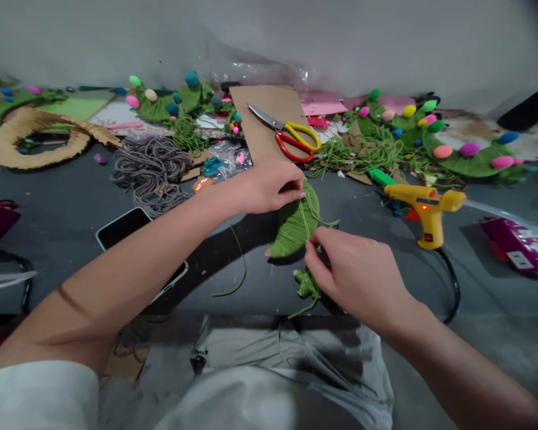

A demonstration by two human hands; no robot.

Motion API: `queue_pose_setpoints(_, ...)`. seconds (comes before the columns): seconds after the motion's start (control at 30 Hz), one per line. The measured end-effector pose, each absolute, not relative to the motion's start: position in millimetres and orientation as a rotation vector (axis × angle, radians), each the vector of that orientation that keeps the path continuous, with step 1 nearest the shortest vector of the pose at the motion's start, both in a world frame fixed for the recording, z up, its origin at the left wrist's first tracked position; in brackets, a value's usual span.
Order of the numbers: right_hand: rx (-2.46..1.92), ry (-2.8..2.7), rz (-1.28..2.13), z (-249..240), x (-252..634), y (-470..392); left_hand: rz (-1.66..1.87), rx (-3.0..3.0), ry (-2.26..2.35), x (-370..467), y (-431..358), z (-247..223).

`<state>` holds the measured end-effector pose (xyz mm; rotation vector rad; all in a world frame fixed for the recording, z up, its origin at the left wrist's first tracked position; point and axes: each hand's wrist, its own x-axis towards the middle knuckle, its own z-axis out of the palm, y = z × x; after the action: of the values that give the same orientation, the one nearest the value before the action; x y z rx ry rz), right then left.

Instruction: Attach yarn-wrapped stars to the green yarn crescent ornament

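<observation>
A crescent shape wrapped in green yarn (295, 230) lies on the dark table, with a bare brown tip at its lower end. My left hand (273, 186) is closed at its upper part, fingertips pinching a green yarn strand. The strand runs down across the crescent to my right hand (354, 266), whose thumb and forefinger pinch it at the crescent's right edge. Just below the crescent is a small green yarn-wrapped piece (305, 283), partly beside my right fingers. A loose green yarn end (243, 269) curves over the table on the left.
Red-and-yellow scissors (296, 142) rest on brown cardboard (260, 128) behind my hands. To the right stands a yellow glue gun (430, 209) with its light on. Grey yarn (150, 167) and a phone (123, 229) are on the left. Green crescents with colored balls (470, 152) lie behind.
</observation>
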<state>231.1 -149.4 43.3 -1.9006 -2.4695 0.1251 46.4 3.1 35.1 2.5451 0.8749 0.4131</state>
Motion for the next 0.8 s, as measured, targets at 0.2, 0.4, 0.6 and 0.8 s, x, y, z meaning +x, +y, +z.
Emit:
queue_pose_setpoints(0.2, -1.877, -2.497, 0.196, 46, 226, -153, 0.401, 2.467, 0.86, 42, 0, 38)
queue_pose_setpoints(0.4, -1.919, -2.487, 0.192, 45, 225, -154, 0.386, 2.472, 0.847, 47, 1, 36)
queue_pose_setpoints(0.6, -1.918, -2.471, 0.168, 44, 224, -155, 0.372, 2.504, 0.861, 47, 2, 37)
queue_pose_setpoints(0.8, -1.811, -2.343, 0.256, 45, 243, -161, 0.374, 2.505, 0.836, 46, 4, 34)
